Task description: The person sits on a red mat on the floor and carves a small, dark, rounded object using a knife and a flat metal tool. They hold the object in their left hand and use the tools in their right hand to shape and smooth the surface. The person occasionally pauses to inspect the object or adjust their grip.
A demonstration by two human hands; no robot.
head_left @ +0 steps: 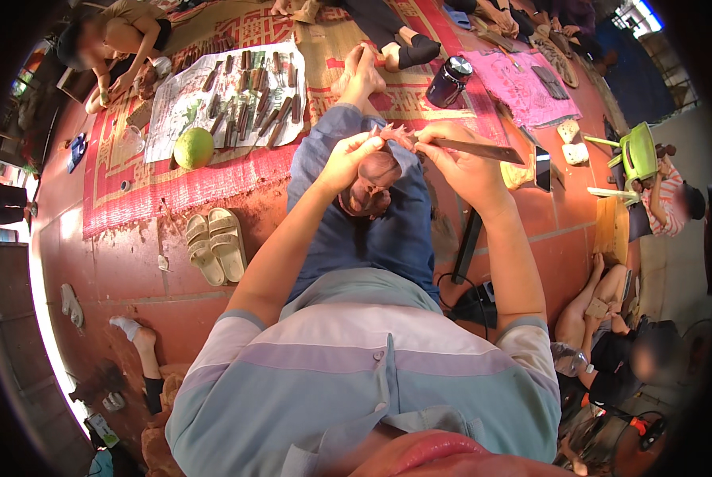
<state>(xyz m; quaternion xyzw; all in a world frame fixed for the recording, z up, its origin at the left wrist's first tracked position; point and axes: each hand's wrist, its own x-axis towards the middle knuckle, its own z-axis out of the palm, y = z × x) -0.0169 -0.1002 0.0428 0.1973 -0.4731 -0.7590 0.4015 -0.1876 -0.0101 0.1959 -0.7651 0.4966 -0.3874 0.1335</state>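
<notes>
My left hand is closed around a reddish-brown wood carving above my lap. Its lower part is rounded like a head, and a paler, spiky part sticks up beside my fingertips. My right hand grips a long, flat, dark brown tool pointing to the right; whether it is a file or a blade, I cannot tell. The right fingertips are close against the carving's spiky end, and the tool's working end is hidden there.
Several dark-handled tools lie on a paper sheet, near a green round fruit. A dark flask stands ahead on the red mat. Sandals lie left, a green stool right. Other people sit around.
</notes>
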